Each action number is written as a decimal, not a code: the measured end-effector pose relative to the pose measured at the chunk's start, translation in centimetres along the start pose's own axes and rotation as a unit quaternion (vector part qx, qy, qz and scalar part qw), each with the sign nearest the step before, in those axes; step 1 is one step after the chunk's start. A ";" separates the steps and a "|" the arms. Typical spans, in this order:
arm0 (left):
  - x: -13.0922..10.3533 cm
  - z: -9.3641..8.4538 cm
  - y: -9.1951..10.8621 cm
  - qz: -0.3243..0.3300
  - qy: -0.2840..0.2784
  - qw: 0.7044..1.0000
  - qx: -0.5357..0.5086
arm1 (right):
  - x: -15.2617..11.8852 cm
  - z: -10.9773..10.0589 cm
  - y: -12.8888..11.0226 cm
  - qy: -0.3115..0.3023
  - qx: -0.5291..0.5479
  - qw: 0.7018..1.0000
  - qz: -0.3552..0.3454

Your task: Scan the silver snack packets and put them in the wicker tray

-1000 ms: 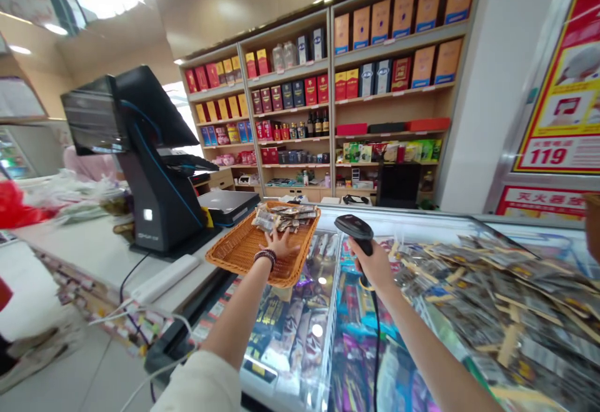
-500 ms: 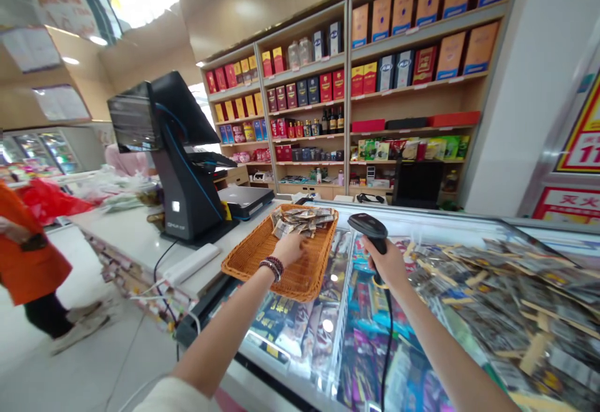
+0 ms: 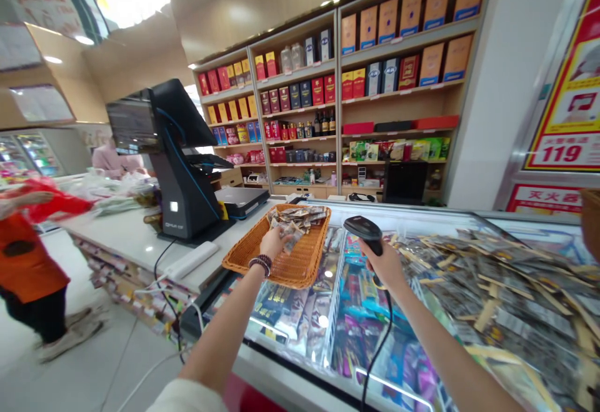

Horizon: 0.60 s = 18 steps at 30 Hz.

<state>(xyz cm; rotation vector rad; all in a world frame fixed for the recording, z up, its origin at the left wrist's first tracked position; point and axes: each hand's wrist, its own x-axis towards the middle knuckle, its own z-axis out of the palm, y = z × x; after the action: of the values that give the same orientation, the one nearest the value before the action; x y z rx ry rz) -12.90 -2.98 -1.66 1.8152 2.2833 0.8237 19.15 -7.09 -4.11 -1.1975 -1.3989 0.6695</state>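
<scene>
My left hand (image 3: 274, 243), with a dark beaded bracelet at the wrist, reaches into a wicker basket (image 3: 244, 256). Its fingers are closed on a small clear-and-brown packet (image 3: 294, 237). Behind it, a pile of similar packets (image 3: 307, 214) lies at the basket's far end. My right hand (image 3: 390, 267) grips a black barcode scanner (image 3: 363, 229) by its handle, to the right of the basket. The scanner's cable (image 3: 382, 343) hangs down over the glass. Its head points left, toward the basket.
The basket rests on a glass-topped freezer (image 3: 300, 337) filled with colourful packs. Many flat packets (image 3: 515, 299) lie heaped at the right. A till screen (image 3: 182, 149) and a flat black device (image 3: 241, 199) stand on the left counter. A person in orange (image 3: 32, 256) stands further left.
My left hand has drawn back slightly left in the basket, and a packet now shows at its fingers. My right hand still holds the scanner. The view has turned a little to the right.
</scene>
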 end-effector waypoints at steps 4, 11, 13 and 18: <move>-0.7 1.2 3.3 -0.004 0.048 0.950 -0.307 | -1.1 -0.4 -0.4 -0.014 -0.008 1.000 0.001; -2.8 5.8 7.7 0.007 0.014 0.792 -0.610 | -2.8 -1.0 -0.4 -0.061 -0.015 0.998 0.001; -3.2 6.4 8.0 0.006 -0.004 0.783 -0.622 | -3.1 -1.1 -0.3 -0.057 -0.024 0.998 -0.008; -3.7 6.9 8.3 -0.016 -0.059 0.769 -0.637 | -3.5 -0.7 -0.2 -0.055 -0.034 0.998 -0.021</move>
<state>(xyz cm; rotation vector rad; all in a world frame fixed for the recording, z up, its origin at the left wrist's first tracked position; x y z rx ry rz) -1.82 -2.92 -4.44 1.0495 1.0086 1.5955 19.25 -10.51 -5.09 -1.1977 -1.5448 0.6708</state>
